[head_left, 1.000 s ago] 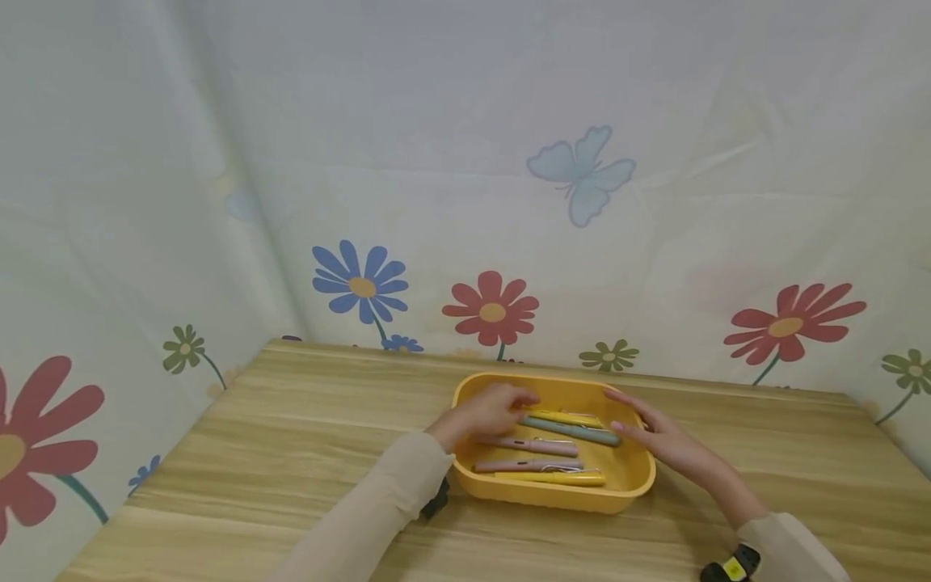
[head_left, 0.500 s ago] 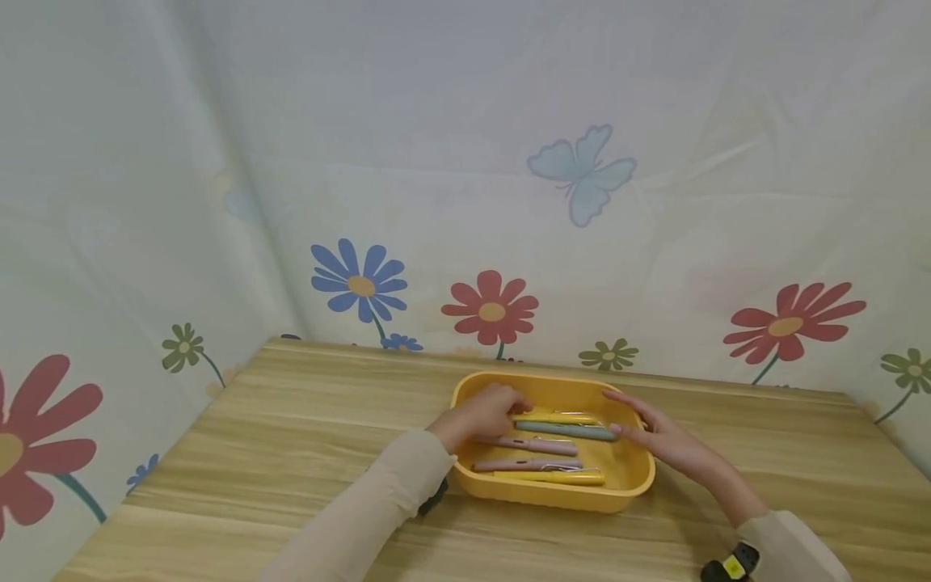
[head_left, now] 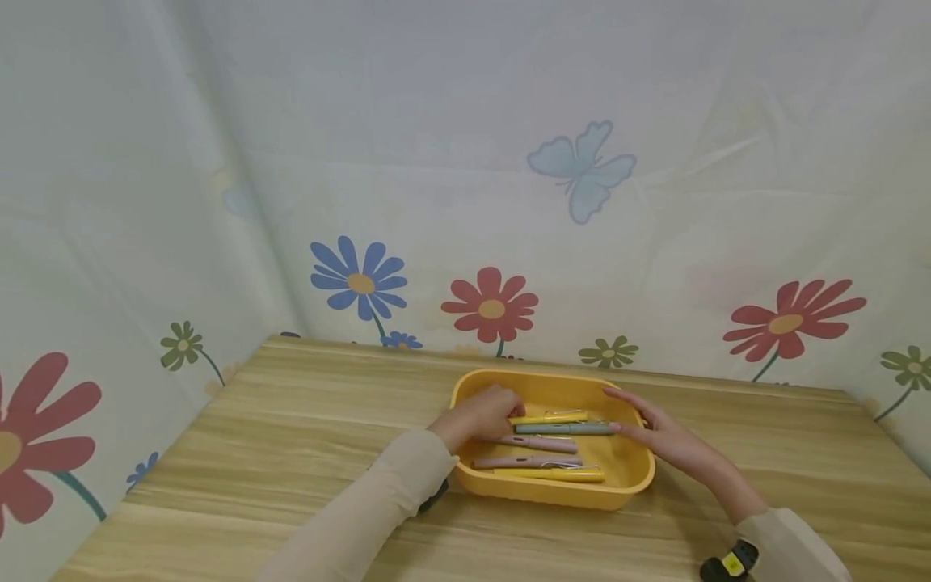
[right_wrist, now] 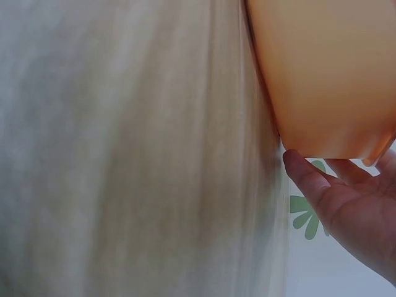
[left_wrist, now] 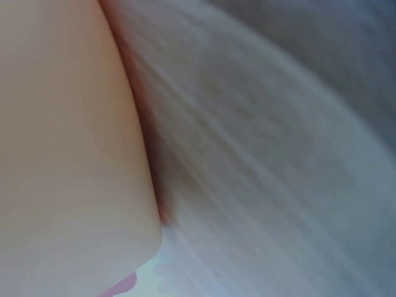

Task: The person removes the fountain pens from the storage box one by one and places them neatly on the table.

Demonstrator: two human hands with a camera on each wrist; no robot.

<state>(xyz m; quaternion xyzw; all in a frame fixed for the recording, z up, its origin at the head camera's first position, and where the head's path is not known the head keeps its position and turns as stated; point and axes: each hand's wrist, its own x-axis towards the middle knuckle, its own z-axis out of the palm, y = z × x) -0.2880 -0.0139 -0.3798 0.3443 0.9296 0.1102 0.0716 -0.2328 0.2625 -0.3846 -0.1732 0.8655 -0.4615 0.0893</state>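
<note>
A yellow plastic basket (head_left: 541, 491) holds several clip-on pens lying roughly side by side. At the back of the row is a yellow pen (head_left: 556, 418), with a grey-green pen (head_left: 563, 429) close in front. Two pink pens (head_left: 549, 444) and another yellow pen (head_left: 556, 474) lie nearer the front. My left hand (head_left: 483, 414) reaches in from the left, fingers curled at the back yellow pen's left end; its fingertips are hidden. My right hand (head_left: 672, 443) grips the basket's right end, thumb over the rim beside the grey-green pen's tip, other fingers outside, touching the wall (right_wrist: 334, 80).
The basket stands on a wood-grain table (head_left: 313, 428) near its back edge. Behind hangs a light cloth (head_left: 436, 186) printed with flowers and a butterfly. A black wrist device (head_left: 730, 563) is strapped below the right sleeve.
The back yellow pen has slid left along with my left hand, whose fingers have curled in more. The grey-green pen has turned more level. My right hand stays on the basket.
</note>
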